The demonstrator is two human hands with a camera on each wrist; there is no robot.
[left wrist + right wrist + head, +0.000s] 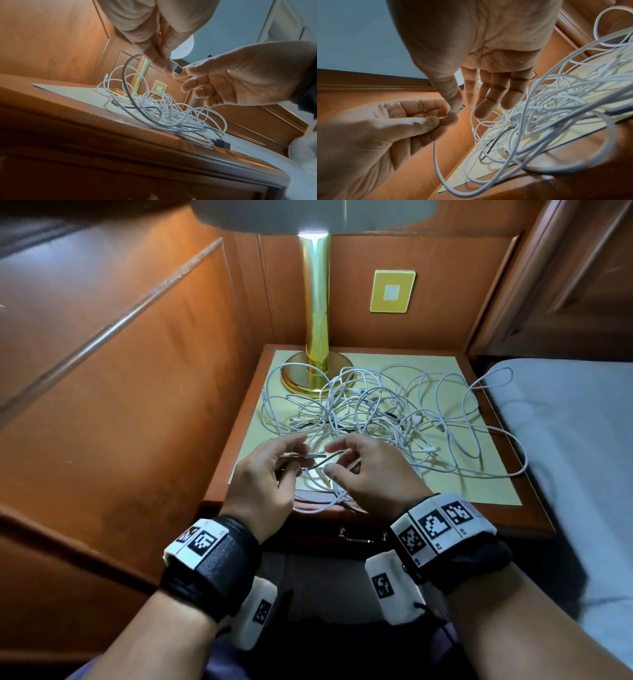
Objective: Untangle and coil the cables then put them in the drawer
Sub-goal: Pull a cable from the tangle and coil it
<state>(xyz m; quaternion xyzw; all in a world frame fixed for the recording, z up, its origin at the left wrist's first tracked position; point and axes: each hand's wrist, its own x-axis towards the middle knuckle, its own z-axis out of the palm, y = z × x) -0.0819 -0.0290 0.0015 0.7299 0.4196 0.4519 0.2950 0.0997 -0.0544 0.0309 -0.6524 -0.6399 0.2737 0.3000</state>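
I see my left hand (pixel 265 474) pinching a plug (pixel 313 456) on the end of one white cable, thumb and fingers curled around it. My right hand (pixel 368 470) meets it from the other side, fingers mostly straight and loose, its thumb and forefinger tips touching the plug's metal tip. Just beyond both hands the tangled cables (pixel 376 412) lie heaped on the bench (pixel 479 494), spreading right. The lamp (pixel 315 337) stands behind the heap.

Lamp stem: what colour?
Shiny gold, brass-like; the lamp stem and its round base show best in the head view.
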